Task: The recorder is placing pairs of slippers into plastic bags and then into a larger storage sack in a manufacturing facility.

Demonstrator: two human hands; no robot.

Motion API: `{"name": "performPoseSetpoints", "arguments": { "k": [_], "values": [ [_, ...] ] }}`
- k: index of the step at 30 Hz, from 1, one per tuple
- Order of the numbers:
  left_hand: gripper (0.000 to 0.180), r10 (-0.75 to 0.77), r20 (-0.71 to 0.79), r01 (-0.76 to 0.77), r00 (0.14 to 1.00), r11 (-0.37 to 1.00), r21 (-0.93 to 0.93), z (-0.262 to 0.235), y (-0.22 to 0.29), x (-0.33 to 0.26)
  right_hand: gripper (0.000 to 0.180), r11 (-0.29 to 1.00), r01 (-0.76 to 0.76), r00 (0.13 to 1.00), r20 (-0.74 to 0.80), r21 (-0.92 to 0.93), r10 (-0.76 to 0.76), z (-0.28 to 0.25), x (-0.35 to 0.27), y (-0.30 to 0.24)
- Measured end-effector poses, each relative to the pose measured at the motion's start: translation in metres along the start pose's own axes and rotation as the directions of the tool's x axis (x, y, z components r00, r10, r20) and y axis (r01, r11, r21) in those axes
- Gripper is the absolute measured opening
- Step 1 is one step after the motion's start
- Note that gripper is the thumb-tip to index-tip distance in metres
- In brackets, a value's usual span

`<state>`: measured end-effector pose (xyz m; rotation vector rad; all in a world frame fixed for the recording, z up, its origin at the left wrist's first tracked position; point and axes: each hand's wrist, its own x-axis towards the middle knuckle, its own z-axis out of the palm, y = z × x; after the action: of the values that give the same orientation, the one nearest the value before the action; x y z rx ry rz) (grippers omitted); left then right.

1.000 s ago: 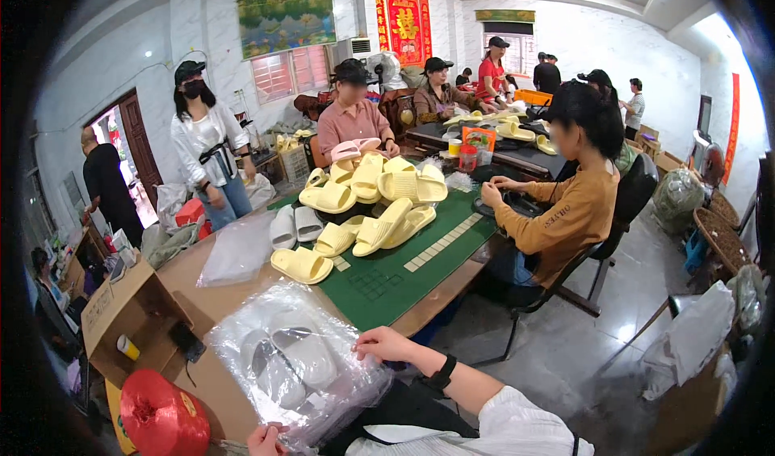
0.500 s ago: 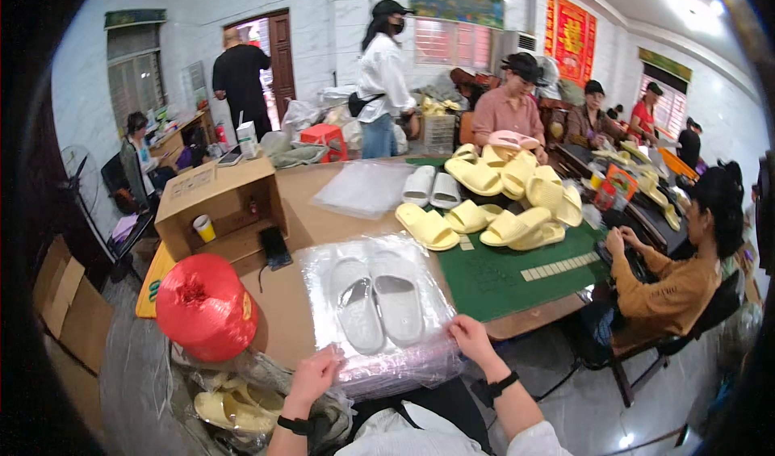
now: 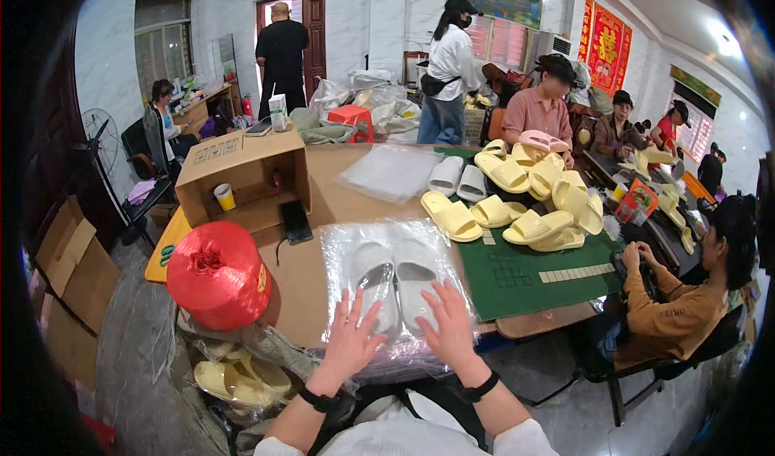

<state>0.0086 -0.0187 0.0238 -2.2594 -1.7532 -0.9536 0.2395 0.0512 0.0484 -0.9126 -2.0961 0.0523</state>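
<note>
In front of me a pair of white slide slippers (image 3: 373, 256) lies side by side, with a clear plastic bag (image 3: 339, 250) around them. The bag rests on a stack of shiny plastic at the near table edge. My left hand (image 3: 353, 333) is spread over the near end of the left slipper. Over the near end of the right slipper, my right hand (image 3: 449, 324) has its fingers apart too. Both palms face down and grip nothing. How firmly they touch the plastic, I cannot tell.
Left stand a red twine roll (image 3: 218, 275), an open carton (image 3: 242, 173) with a cup, and a phone (image 3: 295, 222). Yellow slippers (image 3: 537, 226) pile up on a green mat (image 3: 517, 290) at right. Flat plastic bags (image 3: 395, 173) lie farther back. A seated person (image 3: 678, 294) works at right.
My hands have left the bag's near corners, come closer together and moved forward over the slippers, fingers now spread. The view has shifted slightly. The person in white has turned away.
</note>
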Motion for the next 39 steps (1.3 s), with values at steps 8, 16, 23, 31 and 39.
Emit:
{"name": "performPoseSetpoints", "arguments": {
  "k": [8, 16, 23, 31, 39],
  "values": [
    [0.070, -0.078, 0.096, 0.074, 0.992, 0.997, 0.038, 0.047, -0.025, -0.031, 0.077, 0.982, -0.174, 0.962, 0.200, -0.075, 0.186, 0.053, -0.045, 0.038],
    [0.074, -0.121, 0.123, 0.123, 0.985, 0.992, -0.005, 0.049, -0.026, -0.025, 0.077, 0.985, -0.163, 0.975, 0.140, -0.063, 0.171, 0.058, -0.046, 0.044],
    [0.101, -0.336, 0.098, 0.347, 0.937, 0.929, -0.131, 0.048, -0.027, -0.020, 0.075, 0.985, -0.164, 0.979, 0.110, -0.056, 0.169, 0.055, -0.046, 0.041],
    [0.093, -0.513, 0.247, 0.543, 0.822, 0.837, -0.071, 0.037, -0.019, 0.008, 0.075, 0.986, -0.153, 0.982, 0.099, -0.062, 0.158, 0.059, -0.047, 0.044],
    [0.079, -0.472, 0.128, 0.485, 0.872, 0.869, -0.100, 0.035, -0.008, 0.030, 0.077, 0.979, -0.196, 0.972, 0.120, -0.054, 0.201, 0.057, -0.045, 0.043]
  ]
}}
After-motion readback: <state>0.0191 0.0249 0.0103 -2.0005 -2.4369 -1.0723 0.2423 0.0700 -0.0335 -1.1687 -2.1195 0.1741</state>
